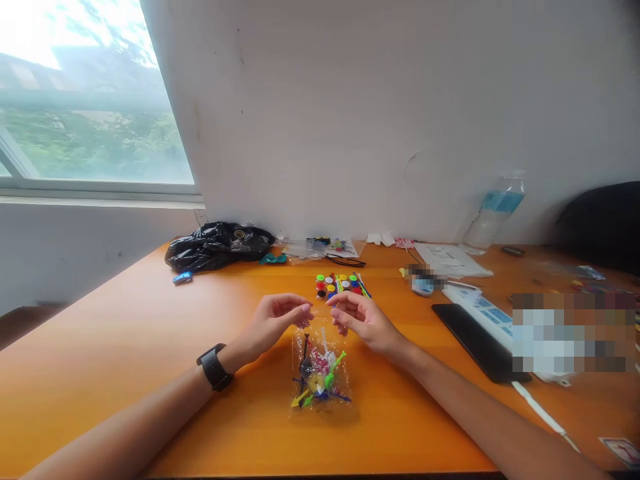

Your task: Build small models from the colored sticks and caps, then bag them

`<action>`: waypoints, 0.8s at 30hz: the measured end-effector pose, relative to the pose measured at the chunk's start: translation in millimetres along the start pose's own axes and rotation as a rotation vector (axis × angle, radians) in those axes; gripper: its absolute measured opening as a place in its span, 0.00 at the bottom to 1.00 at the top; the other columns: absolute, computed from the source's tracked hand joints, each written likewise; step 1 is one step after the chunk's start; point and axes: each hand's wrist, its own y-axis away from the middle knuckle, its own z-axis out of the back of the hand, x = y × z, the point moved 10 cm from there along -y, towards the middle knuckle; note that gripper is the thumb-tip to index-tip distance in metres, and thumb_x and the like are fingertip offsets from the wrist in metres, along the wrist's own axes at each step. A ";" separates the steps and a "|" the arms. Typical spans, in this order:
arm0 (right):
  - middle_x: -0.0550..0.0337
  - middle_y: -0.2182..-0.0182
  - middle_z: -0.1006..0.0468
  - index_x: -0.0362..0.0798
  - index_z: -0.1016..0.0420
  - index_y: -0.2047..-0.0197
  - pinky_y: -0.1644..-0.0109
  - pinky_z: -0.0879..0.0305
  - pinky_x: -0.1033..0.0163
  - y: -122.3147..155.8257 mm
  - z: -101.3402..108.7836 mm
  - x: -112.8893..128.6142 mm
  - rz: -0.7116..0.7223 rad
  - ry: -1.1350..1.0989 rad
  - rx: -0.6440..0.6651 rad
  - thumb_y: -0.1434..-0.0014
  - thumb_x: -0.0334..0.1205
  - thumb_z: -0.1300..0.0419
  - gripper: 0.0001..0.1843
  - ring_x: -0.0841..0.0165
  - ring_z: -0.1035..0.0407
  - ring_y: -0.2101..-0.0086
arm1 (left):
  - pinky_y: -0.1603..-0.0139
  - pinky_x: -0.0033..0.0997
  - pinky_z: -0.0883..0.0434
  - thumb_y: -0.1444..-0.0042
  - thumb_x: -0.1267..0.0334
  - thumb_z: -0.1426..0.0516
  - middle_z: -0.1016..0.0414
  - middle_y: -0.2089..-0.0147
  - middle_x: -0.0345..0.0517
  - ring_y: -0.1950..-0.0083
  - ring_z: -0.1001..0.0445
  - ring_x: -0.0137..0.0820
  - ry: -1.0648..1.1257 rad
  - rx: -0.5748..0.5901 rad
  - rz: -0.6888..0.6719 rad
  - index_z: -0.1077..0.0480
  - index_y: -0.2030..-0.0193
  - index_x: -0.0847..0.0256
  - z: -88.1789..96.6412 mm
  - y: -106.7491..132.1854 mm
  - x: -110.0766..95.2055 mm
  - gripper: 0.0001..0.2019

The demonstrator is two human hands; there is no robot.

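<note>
A clear plastic bag [325, 393] holds several small plastic pieces in yellow, green, red, white, black and blue; one of them is a yellow arrow-shaped piece [301, 399]. My left hand [283, 319], below which a black watch [215, 367] circles the wrist, has thumb and fingers pinched at the bag's upper left edge. Opposite it, my right hand [365, 323] curls its fingers at the upper right edge. The see-through film between the fingertips is hard to make out. Just beyond the hands lie colourful round pieces [331, 289] and thin sticks [362, 285].
A black plastic bag [220, 245] and a small blue packet [183, 279] lie at the table's far left. Along the wall are clear packets [310, 249] and a water bottle [495, 213]. On the right are a black phone-like slab [477, 340] and a white cable [540, 410].
</note>
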 end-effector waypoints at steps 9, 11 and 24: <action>0.61 0.69 0.24 0.48 0.22 0.61 0.67 0.31 0.62 1.3 3.4 3.6 0.006 0.004 -0.087 0.43 0.56 0.26 0.20 0.69 0.31 0.72 | 0.58 0.33 0.21 0.43 0.51 0.29 0.14 0.62 0.52 0.63 0.17 0.35 -0.027 0.005 0.038 0.17 0.55 0.64 1.6 -0.5 2.5 0.18; 0.61 0.70 0.24 0.48 0.22 0.61 0.67 0.32 0.62 1.5 1.4 2.6 0.004 0.003 -0.083 0.46 0.53 0.24 0.20 0.69 0.31 0.71 | 0.58 0.32 0.21 0.44 0.52 0.28 0.14 0.63 0.51 0.64 0.18 0.34 -0.041 0.013 0.041 0.17 0.59 0.64 -0.4 0.5 0.9 0.16; 0.55 0.68 0.17 0.51 0.10 0.56 0.63 0.31 0.59 3.5 9.1 5.7 0.078 -0.064 -0.198 0.43 0.46 0.29 0.13 0.66 0.29 0.68 | 0.53 0.34 0.21 0.42 0.55 0.30 0.14 0.60 0.51 0.58 0.16 0.37 -0.024 -0.041 -0.058 0.17 0.59 0.63 11.6 -3.9 1.0 0.13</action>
